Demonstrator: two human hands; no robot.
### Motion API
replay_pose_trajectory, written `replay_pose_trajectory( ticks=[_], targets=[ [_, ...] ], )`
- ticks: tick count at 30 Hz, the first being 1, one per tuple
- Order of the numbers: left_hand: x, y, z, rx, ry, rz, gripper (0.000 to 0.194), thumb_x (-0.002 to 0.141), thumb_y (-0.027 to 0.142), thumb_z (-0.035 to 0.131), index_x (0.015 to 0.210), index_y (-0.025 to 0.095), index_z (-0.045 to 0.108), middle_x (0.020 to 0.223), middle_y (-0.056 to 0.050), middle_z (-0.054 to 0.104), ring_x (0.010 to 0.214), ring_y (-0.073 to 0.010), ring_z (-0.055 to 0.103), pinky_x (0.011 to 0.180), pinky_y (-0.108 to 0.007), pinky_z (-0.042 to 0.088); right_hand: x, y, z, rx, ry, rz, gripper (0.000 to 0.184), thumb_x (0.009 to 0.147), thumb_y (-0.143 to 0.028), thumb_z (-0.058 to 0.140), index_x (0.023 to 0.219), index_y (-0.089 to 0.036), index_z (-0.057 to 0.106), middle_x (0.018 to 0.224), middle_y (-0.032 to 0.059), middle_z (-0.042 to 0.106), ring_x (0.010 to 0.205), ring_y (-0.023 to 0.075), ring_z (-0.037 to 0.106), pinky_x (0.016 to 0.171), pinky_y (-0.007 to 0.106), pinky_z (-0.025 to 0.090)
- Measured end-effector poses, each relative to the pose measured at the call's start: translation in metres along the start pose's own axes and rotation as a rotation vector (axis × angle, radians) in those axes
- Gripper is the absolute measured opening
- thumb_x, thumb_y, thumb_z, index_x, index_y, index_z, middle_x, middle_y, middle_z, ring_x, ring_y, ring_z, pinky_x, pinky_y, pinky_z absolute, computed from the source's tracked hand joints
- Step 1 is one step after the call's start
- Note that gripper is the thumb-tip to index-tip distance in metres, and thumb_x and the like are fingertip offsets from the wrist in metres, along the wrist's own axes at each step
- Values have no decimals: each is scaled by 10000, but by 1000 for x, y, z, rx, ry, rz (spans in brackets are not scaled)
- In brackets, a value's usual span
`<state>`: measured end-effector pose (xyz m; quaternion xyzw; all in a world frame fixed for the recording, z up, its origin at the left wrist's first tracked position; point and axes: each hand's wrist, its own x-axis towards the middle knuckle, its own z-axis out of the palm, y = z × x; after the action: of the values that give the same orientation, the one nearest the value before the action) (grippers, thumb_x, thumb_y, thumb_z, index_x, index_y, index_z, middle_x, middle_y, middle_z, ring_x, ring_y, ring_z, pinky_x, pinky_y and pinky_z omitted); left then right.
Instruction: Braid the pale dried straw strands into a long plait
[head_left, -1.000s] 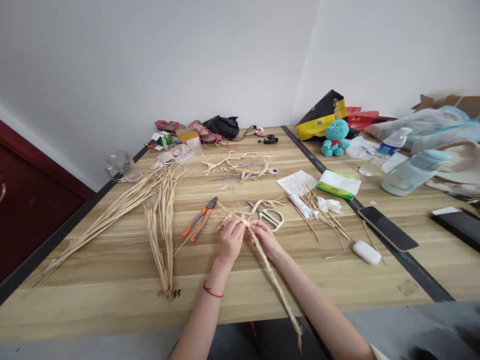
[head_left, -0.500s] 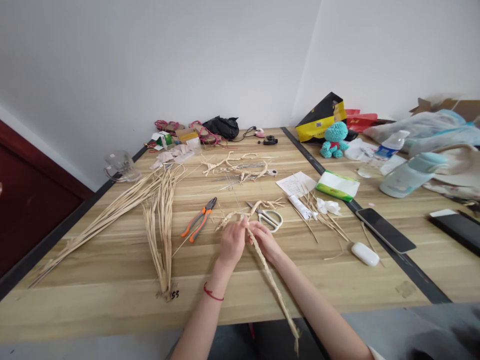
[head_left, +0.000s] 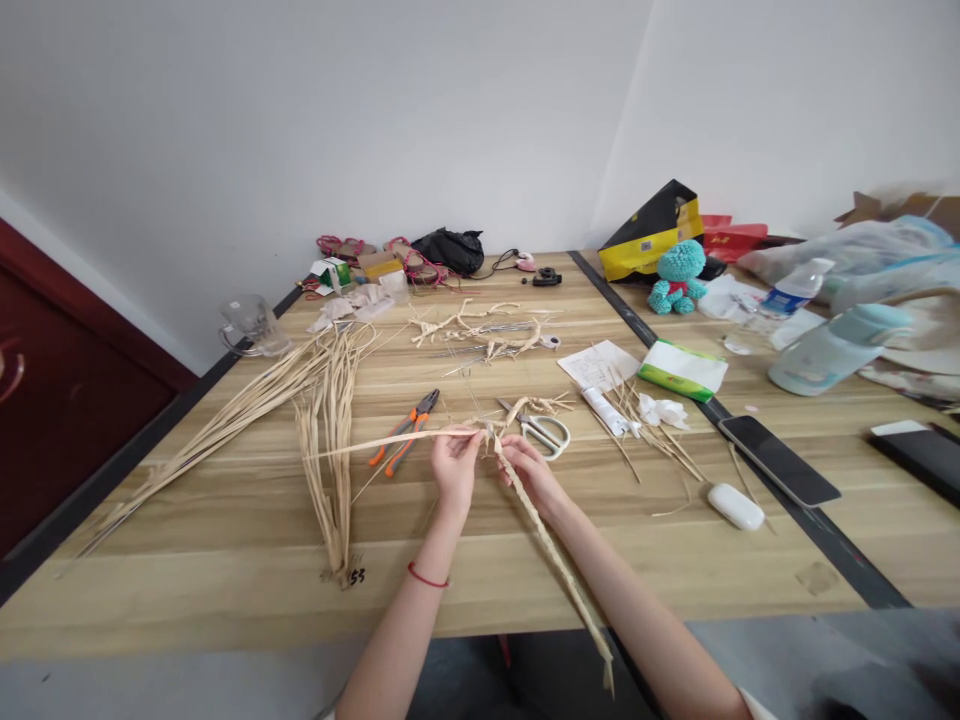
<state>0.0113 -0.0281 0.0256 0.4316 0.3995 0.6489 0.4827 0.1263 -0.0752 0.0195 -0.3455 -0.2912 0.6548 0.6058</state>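
Note:
Both my hands meet over the middle of the table, at a wrapped straw stem [head_left: 551, 540] that slants down past the table's front edge. My left hand [head_left: 454, 465] pinches a flat straw strip [head_left: 382, 440], which stretches out to the left over the pliers and the straw bundle. Closed round the upper end of the stem is my right hand [head_left: 529, 470], its fingertips partly hidden. Just beyond the fingers, branching straw-wrapped ends [head_left: 536, 403] lie beside white-handled scissors [head_left: 547, 437]. Orange-handled pliers [head_left: 405, 432] rest left of my left hand.
Long straw bundles [head_left: 225, 435] spread over the left side, near a glass mug [head_left: 255, 325]. Straw-wrapped twigs [head_left: 480, 325] lie farther back. To the right are a white tube [head_left: 606, 410], a phone [head_left: 780, 460], a white case [head_left: 735, 506] and a light blue bottle [head_left: 840, 350].
A straw strip now extends leftward from my left hand, which has shifted slightly left and turned. My right hand stays at the stem. The whole view has shifted a little.

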Motion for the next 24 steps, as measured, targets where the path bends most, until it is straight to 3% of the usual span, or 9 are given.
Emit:
replay_pose_trajectory(
  ticks=[13, 24],
  targets=[
    [-6, 1, 5, 16, -69, -32, 200, 601, 239, 740, 739, 143, 632, 726, -42, 665, 688, -144, 637, 661, -255, 524, 3, 4, -5, -2, 56, -17, 325, 640, -298, 708, 937, -209, 613, 671, -12, 587, 565, 109, 503, 473, 215, 386],
    [0, -12, 3, -263, -74, -306, 329, 521, 143, 744, 829, 122, 631, 782, -68, 696, 771, -188, 663, 753, -313, 512, 6, 7, -4, -34, 101, -97, 380, 642, -294, 700, 1010, -226, 634, 740, 5, 616, 590, 116, 515, 469, 218, 410]
  ],
)
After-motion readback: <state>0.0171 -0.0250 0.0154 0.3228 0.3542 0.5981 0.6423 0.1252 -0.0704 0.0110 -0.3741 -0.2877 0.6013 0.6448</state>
